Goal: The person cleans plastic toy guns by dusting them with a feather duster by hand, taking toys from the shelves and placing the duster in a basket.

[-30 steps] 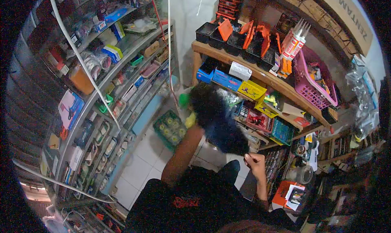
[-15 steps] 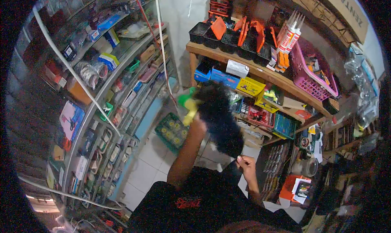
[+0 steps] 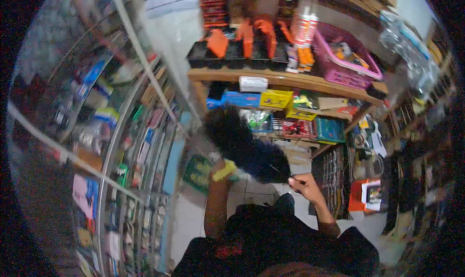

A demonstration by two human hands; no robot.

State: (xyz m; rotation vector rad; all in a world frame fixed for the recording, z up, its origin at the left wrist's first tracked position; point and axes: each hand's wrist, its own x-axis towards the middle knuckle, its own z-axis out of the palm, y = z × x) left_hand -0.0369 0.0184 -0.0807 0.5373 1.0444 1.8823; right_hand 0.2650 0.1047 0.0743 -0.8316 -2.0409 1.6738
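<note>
A dark, fluffy duster [image 3: 259, 156] slants across the middle of the head view, its upper end to the left. My right hand [image 3: 305, 186] is closed, with thumb and fingers pinching the duster's lower right end. My left hand [image 3: 219, 179] is beside the duster's left side and smeared by motion. A blurred yellow object [image 3: 224, 171] is at that hand, and its kind cannot be made out. The left fingers do not show clearly, nor does whether they touch the duster.
Shelves with packaged goods [image 3: 106, 117] line the left side. Ahead, a wooden shelf [image 3: 232, 74] carries black bins with orange parts [image 3: 218, 43], sealant tubes [image 3: 306, 30] and a pink basket [image 3: 346, 77]. A green crate [image 3: 193, 182] sits on the tiled floor. An orange box [image 3: 357, 195] lies at right.
My left hand has moved down with the yellow object, away from the duster's upper part. The duster has tilted further left, still pinched by my right hand. The camera view has turned.
</note>
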